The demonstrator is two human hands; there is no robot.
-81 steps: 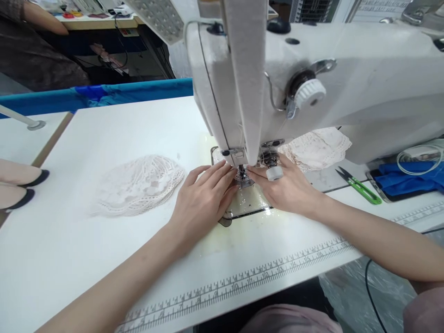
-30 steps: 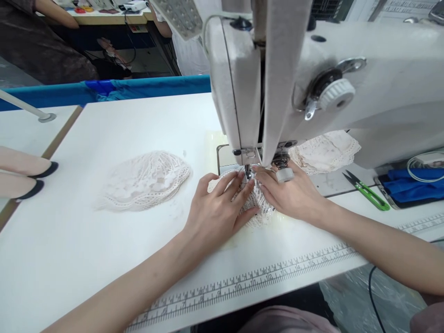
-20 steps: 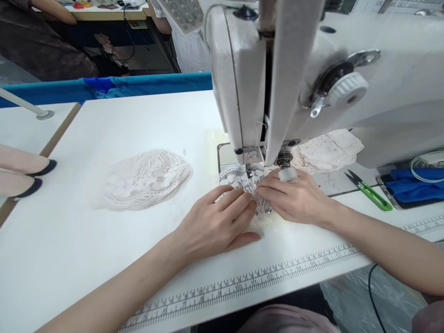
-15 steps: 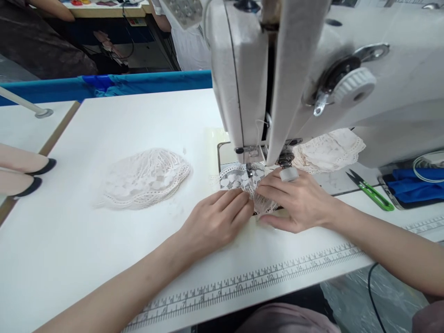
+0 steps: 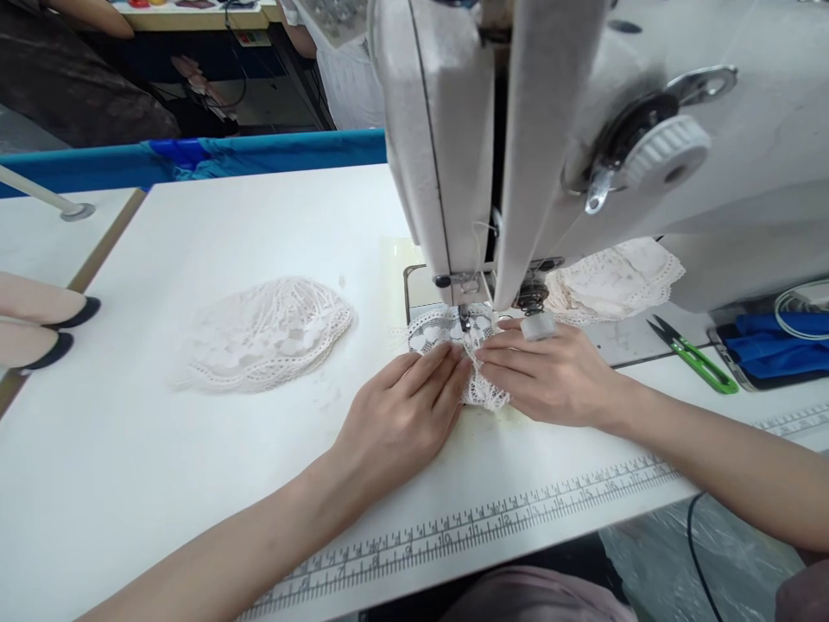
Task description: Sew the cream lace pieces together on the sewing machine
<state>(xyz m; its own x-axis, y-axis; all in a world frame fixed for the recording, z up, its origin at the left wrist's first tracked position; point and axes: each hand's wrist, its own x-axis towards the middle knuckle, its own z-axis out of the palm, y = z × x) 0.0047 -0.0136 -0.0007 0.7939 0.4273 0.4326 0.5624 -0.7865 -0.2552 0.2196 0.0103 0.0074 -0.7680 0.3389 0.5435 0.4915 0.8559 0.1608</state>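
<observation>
A piece of white lace (image 5: 484, 390) lies under the presser foot (image 5: 465, 318) of the sewing machine (image 5: 446, 130), its scalloped edge hanging toward me. My left hand (image 5: 408, 406) presses its bunched fingers on the lace just in front of the foot, thumb hidden. From the other side my right hand (image 5: 550, 367) grips the lace's right edge, fingers together and thumb tucked out of sight. Both hands' fingertips are close to each other, partly covering the lace. To the left rests a pile of lace cups (image 5: 265, 333), touched by neither hand.
Behind my right hand, more lace (image 5: 615, 281) lies under the machine arm. Green thread snips (image 5: 692, 354) and a dark tray with blue cloth (image 5: 770, 345) are at the right. A printed ruler (image 5: 446, 540) runs along the table's front edge. Other people sit beyond the blue cloth edge (image 5: 285, 151).
My left fingers have straightened from a tight curl. My right thumb, spread out before, is now tucked under. The lace's near edge has spread open toward me between the hands.
</observation>
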